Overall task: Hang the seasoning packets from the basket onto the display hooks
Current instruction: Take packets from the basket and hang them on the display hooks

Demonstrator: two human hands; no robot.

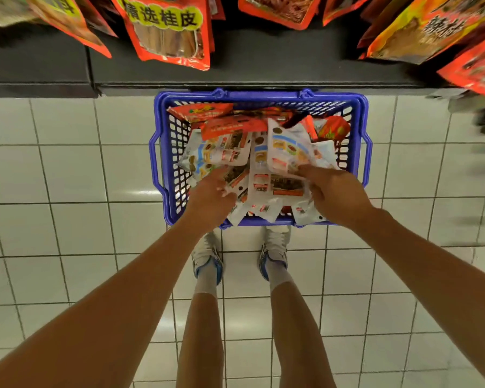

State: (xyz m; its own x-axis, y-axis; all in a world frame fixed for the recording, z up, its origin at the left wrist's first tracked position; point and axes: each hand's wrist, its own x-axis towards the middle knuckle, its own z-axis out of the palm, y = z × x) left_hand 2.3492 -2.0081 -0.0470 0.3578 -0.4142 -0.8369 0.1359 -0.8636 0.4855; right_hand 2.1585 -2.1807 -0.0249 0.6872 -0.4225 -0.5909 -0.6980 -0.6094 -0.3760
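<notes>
Right hand (331, 191) is pinching the near edge of a white packet (287, 152) in the middle of the frame, left hand (212, 191) curled on the white packets (216, 152) beside it, grip hidden so can't tell. All of it sits in the blue basket (160, 163) on the floor, under red packets (168, 32) hanging at the top. The heap overlaps and looks slippery, so lifting one could drag neighbours over the rim, or tear a hang hole
</notes>
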